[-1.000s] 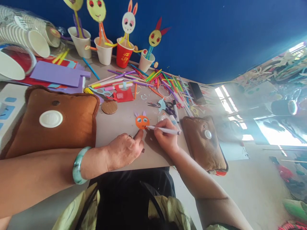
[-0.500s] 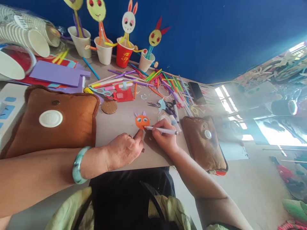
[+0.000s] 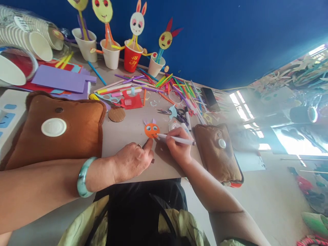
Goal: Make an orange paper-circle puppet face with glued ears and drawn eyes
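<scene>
A small orange paper face [image 3: 152, 130] with blue-white eyes and two purple ears lies flat on the table near its front edge. My left hand [image 3: 133, 159] holds it down with the outstretched index fingertip at its lower edge; the other fingers are loosely bent and grip nothing. On that wrist is a green bangle [image 3: 85, 177]. My right hand [image 3: 178, 147] is closed around a white marker [image 3: 179, 139], whose tip is at the lower right of the face. Near that hand are a roll of clear tape [image 3: 174, 126] and black-handled scissors [image 3: 181, 116], partly covered.
Brown cushions flank the work area, one at left [image 3: 77, 131] and one at right [image 3: 217, 152]. Paper cups with straw-and-paper figures, including a red cup [image 3: 133, 58], line the blue wall. Scattered straws [image 3: 164, 82], purple sheets [image 3: 60, 78], a cardboard disc [image 3: 116, 114] and a phone [image 3: 210, 99] lie about.
My right hand and the marker have shifted slightly right, and the marker's tip has moved right along the face's lower edge. My left hand stays in place.
</scene>
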Available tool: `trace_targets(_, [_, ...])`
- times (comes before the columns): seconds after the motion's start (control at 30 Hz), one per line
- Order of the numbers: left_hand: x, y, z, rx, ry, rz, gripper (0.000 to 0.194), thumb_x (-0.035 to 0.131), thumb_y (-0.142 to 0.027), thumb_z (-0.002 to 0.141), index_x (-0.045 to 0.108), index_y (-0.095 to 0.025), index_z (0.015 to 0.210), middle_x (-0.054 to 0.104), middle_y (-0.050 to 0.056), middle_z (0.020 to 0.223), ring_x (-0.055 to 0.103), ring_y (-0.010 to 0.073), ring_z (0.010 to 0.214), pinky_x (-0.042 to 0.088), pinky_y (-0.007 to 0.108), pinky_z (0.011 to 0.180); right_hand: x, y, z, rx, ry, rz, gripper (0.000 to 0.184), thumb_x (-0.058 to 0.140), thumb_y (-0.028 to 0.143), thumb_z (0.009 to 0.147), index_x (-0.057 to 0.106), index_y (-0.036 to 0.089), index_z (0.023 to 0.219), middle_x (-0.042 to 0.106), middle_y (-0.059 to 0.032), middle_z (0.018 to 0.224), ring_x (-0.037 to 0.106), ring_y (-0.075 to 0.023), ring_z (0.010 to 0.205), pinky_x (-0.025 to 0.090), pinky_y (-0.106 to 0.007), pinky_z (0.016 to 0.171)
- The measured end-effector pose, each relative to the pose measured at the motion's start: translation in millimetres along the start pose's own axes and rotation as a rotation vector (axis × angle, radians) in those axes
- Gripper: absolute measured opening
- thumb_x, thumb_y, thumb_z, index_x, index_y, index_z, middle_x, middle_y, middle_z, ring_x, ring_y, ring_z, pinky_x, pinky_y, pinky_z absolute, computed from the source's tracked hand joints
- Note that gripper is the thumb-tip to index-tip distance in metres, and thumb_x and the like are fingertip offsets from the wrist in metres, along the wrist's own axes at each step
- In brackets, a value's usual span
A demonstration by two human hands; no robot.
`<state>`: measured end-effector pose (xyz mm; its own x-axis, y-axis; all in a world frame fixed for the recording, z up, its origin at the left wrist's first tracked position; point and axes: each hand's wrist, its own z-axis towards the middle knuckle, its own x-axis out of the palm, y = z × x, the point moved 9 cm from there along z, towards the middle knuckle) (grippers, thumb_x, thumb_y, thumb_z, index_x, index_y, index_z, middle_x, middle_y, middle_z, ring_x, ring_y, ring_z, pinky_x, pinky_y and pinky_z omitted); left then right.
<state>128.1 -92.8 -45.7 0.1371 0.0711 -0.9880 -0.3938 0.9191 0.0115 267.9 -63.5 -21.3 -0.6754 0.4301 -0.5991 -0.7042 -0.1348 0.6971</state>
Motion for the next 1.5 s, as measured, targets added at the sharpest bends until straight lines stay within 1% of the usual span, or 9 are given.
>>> trace_targets(0.1, [0.1,0.2,-0.1,-0.003,-0.008,0.002,0.024,0.050,-0.024,0.093,0.069,-0.012,0.084,0.061,0.022,0.135,0.066,0.0178,0.052,0.048,0.033,0.048,-10.2,0.4,-1.3,-0.007,-0.096,0.034,0.012,0.055,0.020,0.075,0.048,0.025,0.066,0.058,0.0032,0.059,0.051,-0.0149,0.053,0.041,-0.032,0.054])
trace_targets(0.2, [-1.1,0.2,0.0,-0.001,-0.019,0.011,0.022,0.052,-0.023,0.092,0.068,-0.012,0.083,0.061,0.022,0.134,0.066,0.0179,0.051,0.047,0.033,0.047,-12.5,1.8,-2.1,-0.022,-0.109,0.044,0.011,0.056,0.020,0.075,0.049,0.025,0.068,0.059,0.0028,0.061,0.052,-0.0152,0.054,0.043,-0.032,0.055])
trace_targets(0.4, [-1.4,-0.9,0.2,0.020,0.006,0.017,0.021,0.050,-0.020,0.092,0.068,-0.011,0.086,0.060,0.024,0.135,0.065,0.0167,0.051,0.047,0.032,0.047,2.4,3.5,-2.1,-0.044,0.031,0.008,0.011,0.057,0.019,0.073,0.050,0.025,0.067,0.057,0.0039,0.057,0.052,-0.0138,0.051,0.042,-0.029,0.051])
trace_targets(0.5, [0.0,0.2,-0.1,0.007,0.018,-0.004,0.023,0.049,-0.022,0.094,0.069,-0.011,0.087,0.059,0.024,0.137,0.066,0.0166,0.054,0.047,0.032,0.049,7.8,3.1,-1.9,-0.042,0.081,-0.024,0.011,0.058,0.020,0.073,0.051,0.025,0.068,0.057,0.0045,0.055,0.050,-0.0132,0.049,0.041,-0.029,0.049])
trace_targets(0.77, [4.1,0.8,-0.7,-0.013,0.009,-0.017,0.029,0.047,-0.027,0.097,0.070,-0.011,0.091,0.058,0.023,0.138,0.067,0.0174,0.057,0.047,0.031,0.049,12.6,2.6,-2.5,-0.052,0.143,-0.044,0.009,0.059,0.021,0.075,0.053,0.025,0.070,0.059,0.0046,0.056,0.053,-0.0139,0.051,0.042,-0.030,0.051])
trace_targets(0.97, [0.3,0.2,0.0,-0.003,-0.008,0.008,0.028,0.049,-0.027,0.096,0.070,-0.011,0.087,0.060,0.023,0.136,0.067,0.0171,0.055,0.046,0.031,0.048,14.8,-0.1,-3.1,-0.030,0.164,-0.061,0.007,0.059,0.023,0.075,0.054,0.024,0.071,0.060,0.0042,0.058,0.053,-0.0135,0.052,0.041,-0.029,0.053])
trace_targets(1.17, [-0.1,0.1,0.1,0.001,-0.006,0.016,0.028,0.049,-0.028,0.096,0.069,-0.011,0.085,0.060,0.023,0.136,0.066,0.0169,0.054,0.047,0.031,0.048,13.3,4.2,-1.8,-0.054,0.145,-0.046,0.009,0.058,0.019,0.073,0.052,0.024,0.070,0.059,0.0052,0.055,0.052,-0.0128,0.049,0.040,-0.028,0.051])
trace_targets(1.37, [-1.3,0.5,-0.2,-0.002,-0.019,0.008,0.025,0.050,-0.024,0.094,0.069,-0.011,0.084,0.060,0.023,0.136,0.066,0.0167,0.053,0.046,0.031,0.047,12.7,4.6,-1.5,-0.054,0.142,-0.039,0.009,0.058,0.019,0.073,0.051,0.025,0.069,0.059,0.0051,0.055,0.052,-0.0133,0.050,0.041,-0.029,0.051])
trace_targets(1.5, [-0.1,0.9,-0.1,-0.008,0.000,0.000,0.020,0.053,-0.021,0.091,0.069,-0.011,0.084,0.060,0.022,0.137,0.066,0.0158,0.053,0.046,0.031,0.048,6.7,0.3,-0.6,-0.017,0.069,-0.038,0.013,0.058,0.018,0.072,0.049,0.025,0.068,0.056,0.0048,0.055,0.050,-0.0140,0.050,0.040,-0.030,0.050])
